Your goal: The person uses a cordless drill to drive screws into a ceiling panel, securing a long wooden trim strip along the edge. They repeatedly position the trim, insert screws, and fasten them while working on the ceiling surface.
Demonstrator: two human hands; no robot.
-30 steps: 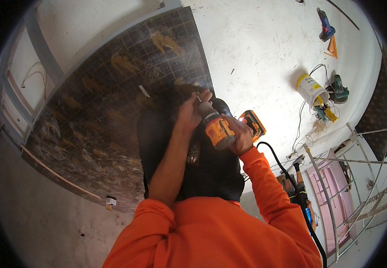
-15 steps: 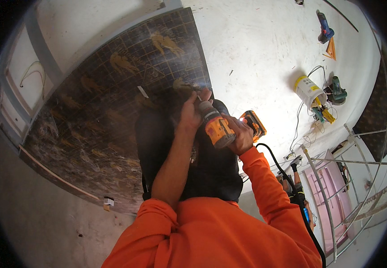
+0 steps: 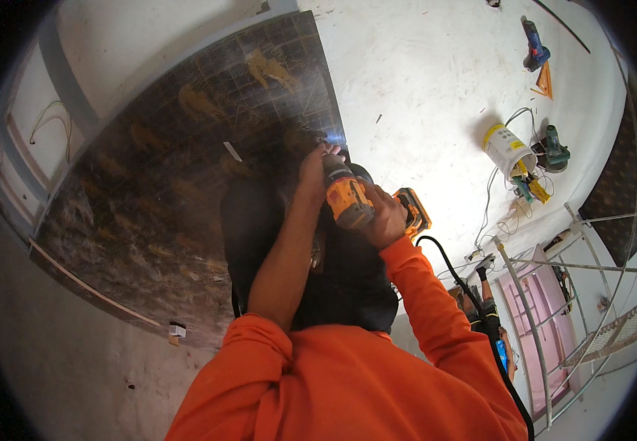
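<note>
My right hand [image 3: 387, 217] is wrapped round the handle of a yellow and black cordless drill [image 3: 349, 204], its battery sticking out to the right. The drill's nose points away from me, at the right edge of a dark patterned board [image 3: 186, 165]. My left hand [image 3: 312, 170] is closed beside the front of the drill, fingertips together near the bit. What they pinch is too small to make out. A bright spot of light falls on the board's edge just beyond the fingertips.
A thin light strip [image 3: 232, 151] lies on the board. To the right are a white bucket [image 3: 506, 151] with tools, a green power tool [image 3: 556, 151], a blue cordless tool [image 3: 534, 45] and an orange triangle square [image 3: 545, 79]. Metal scaffolding [image 3: 528, 316] and another person [image 3: 486, 312] are at lower right.
The drill and my right hand have shifted a little left, and the drill's nose sits closer to the left fingertips. The light now shows on the board's edge.
</note>
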